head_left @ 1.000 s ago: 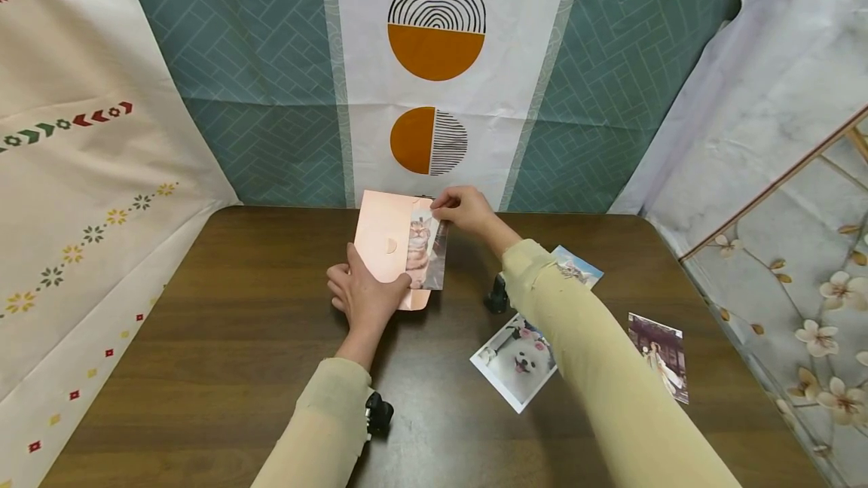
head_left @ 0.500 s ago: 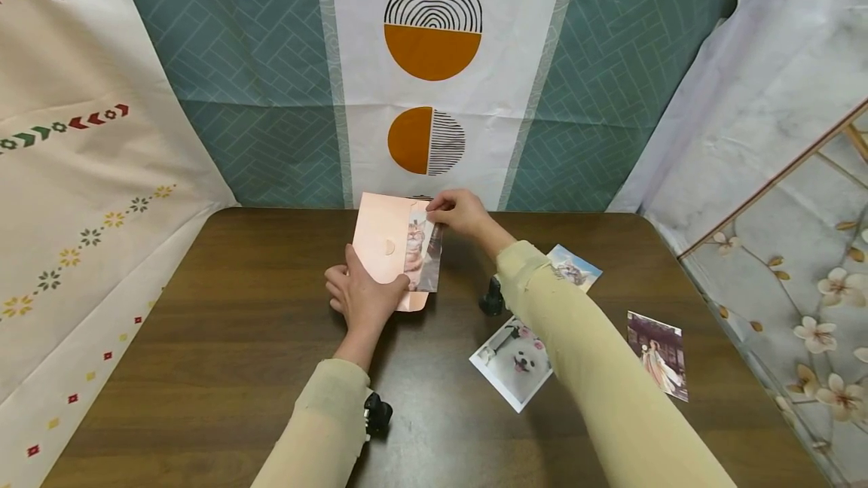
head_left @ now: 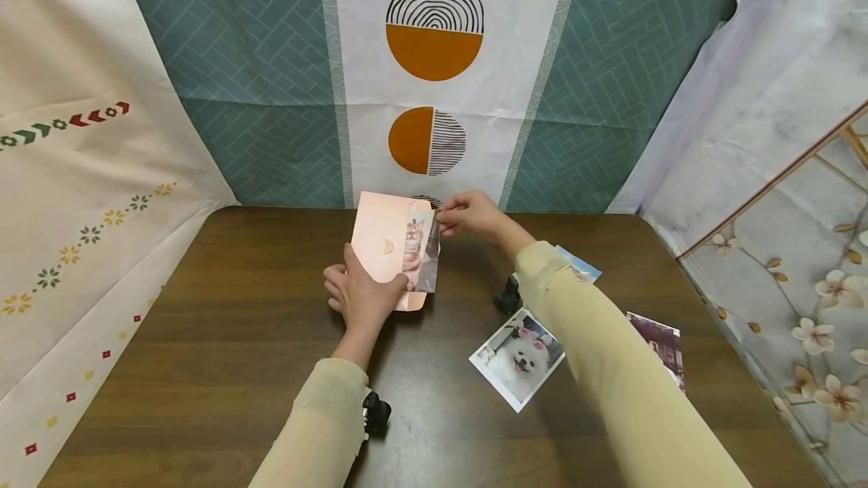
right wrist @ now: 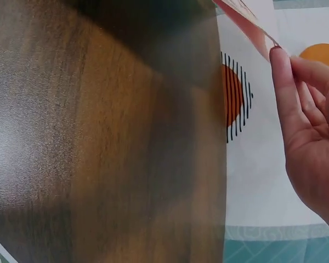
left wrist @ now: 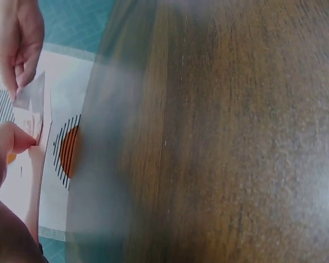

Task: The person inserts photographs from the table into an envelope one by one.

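My right hand (head_left: 471, 213) shifted outward, pinching the cat photo (head_left: 414, 247) right of the envelope (head_left: 371, 228) my left hand (head_left: 366, 288) gripped, part still outside.

Here's my pale pink envelope (head_left: 373, 228), held up slightly askew, just left of centre in my head view, a small half-round tab (head_left: 388, 246) on its face. Along its right side shows the cat photo (head_left: 413, 247), upright, a tan animal against white. Darker grey strip (head_left: 429, 268) beside that; second print or not, I can't tell.
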Motion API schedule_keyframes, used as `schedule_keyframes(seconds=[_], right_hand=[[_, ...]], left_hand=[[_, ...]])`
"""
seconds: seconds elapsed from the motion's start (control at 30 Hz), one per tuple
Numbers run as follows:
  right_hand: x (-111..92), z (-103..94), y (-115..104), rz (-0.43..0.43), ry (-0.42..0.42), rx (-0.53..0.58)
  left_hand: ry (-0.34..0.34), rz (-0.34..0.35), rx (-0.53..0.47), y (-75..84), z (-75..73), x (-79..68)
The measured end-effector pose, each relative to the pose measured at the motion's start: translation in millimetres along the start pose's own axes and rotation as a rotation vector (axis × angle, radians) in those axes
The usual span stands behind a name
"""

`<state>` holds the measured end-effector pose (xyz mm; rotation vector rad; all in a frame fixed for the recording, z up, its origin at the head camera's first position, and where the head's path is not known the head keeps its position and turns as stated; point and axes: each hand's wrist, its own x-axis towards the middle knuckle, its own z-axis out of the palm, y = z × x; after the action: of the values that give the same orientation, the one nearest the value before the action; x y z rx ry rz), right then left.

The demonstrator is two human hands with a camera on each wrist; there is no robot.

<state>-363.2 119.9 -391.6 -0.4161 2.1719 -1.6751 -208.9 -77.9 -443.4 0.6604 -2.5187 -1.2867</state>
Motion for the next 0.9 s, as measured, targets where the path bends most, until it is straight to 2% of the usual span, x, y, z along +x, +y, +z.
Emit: schedule_keyframes(seconds=[0.4,0.73,0.9], right_hand=[[4.1,14.1,-2.1,0.008,0.117,-0.055],[8.9,27.4,2.1,0.048,0.154,-0.05],[13.9,33.1,4.4,0.057,0.158,0.004]], left_hand=[[-0.003,0.012,-0.01,4.2,1.7,0.5],[-0.032,-0.01,-0.015,6.5,3.2,-0.2],[-0.027,-0.01,-0.022,7.2,5.6,-0.3]])
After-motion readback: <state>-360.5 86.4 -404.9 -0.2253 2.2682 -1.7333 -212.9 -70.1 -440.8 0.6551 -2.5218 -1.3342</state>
